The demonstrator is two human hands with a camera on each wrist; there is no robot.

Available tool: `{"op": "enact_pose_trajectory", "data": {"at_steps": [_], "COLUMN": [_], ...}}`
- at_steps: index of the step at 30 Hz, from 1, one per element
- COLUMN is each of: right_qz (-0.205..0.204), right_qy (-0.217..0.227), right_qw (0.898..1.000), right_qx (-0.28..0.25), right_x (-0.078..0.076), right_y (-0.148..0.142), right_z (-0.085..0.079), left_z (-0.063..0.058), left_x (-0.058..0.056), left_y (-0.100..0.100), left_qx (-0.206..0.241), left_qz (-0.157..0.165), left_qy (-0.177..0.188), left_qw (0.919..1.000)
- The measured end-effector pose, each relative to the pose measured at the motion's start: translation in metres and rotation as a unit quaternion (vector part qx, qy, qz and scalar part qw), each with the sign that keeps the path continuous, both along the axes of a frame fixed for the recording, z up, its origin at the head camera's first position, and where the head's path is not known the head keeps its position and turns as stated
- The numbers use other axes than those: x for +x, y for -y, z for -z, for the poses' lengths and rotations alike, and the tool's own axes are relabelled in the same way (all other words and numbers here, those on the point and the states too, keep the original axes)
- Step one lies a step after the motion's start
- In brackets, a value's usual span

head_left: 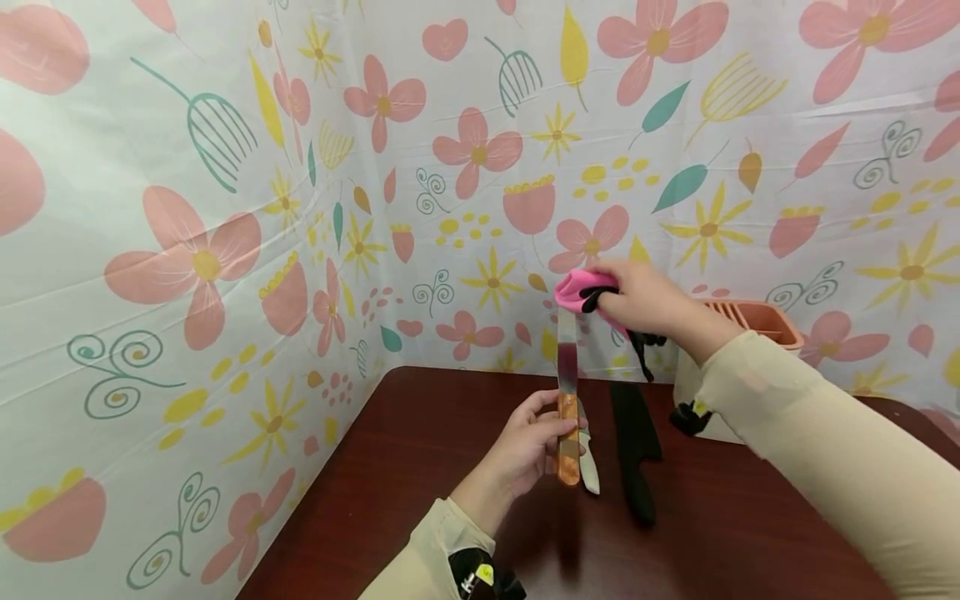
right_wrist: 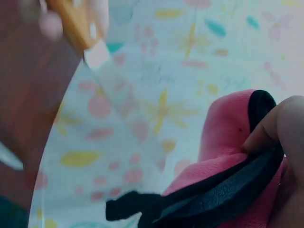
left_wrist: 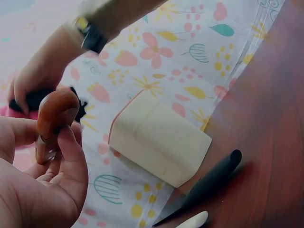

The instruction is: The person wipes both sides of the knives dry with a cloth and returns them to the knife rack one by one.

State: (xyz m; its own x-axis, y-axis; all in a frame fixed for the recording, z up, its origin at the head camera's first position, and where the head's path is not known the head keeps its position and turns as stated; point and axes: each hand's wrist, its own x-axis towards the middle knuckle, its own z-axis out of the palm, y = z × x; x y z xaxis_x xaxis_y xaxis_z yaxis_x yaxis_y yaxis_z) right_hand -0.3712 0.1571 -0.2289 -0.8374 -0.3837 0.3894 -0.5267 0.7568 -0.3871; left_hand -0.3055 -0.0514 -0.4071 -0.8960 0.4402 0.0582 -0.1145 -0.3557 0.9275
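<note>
My left hand (head_left: 521, 446) grips a knife by its orange-brown marbled handle (head_left: 568, 471), the blade (head_left: 567, 358) pointing up and away above the table. In my right hand (head_left: 648, 298) is a bunched pink cloth (right_wrist: 225, 128) with black trim, pinched between thumb and fingers. The head view has the cloth overlapping the blade's tip; in the right wrist view the blade lies just left of the cloth. Under the left hand, a small knife with a white handle (head_left: 590, 475) lies on the table. To its right is a black broad-bladed knife (head_left: 636, 450).
A cream holder (left_wrist: 159, 137) with an orange slotted top (head_left: 772, 321) stands at the back right, partly behind the right forearm. The dark red-brown table (head_left: 427, 433) meets a flower-printed cloth backdrop (head_left: 480, 242) at the back and left.
</note>
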Motion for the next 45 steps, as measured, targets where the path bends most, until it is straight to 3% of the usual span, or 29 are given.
{"op": "enact_pose_trajectory", "data": {"at_steps": [7,15,25,30,45], "right_qz": [0.033,0.059,0.045,0.040,-0.044], "right_qy": [-0.044,-0.073,-0.078,-0.079,-0.103], "right_qw": [0.998,0.993,0.995,0.995,0.989], "right_qx": [0.041,0.071,0.035,0.038,0.098], "right_x": [-0.043,-0.063,-0.060,-0.051,-0.009], "right_y": [0.001,0.015,0.024,0.024,0.023], "right_z": [0.012,0.047,0.072,0.074,0.071], "left_z": [0.000,0.001,0.002,0.002,0.000], "left_x": [0.004,0.005,0.004,0.004,0.004], "left_y": [-0.003,-0.004,-0.004,-0.002,0.000], "left_qx": [-0.004,-0.010,0.003,0.004,0.007], "left_qz": [-0.001,0.004,0.025,0.027,0.030], "left_qy": [-0.002,0.002,0.005,-0.004,-0.003], "left_qw": [1.0000,0.9999,0.9997,0.9996,0.9995]}}
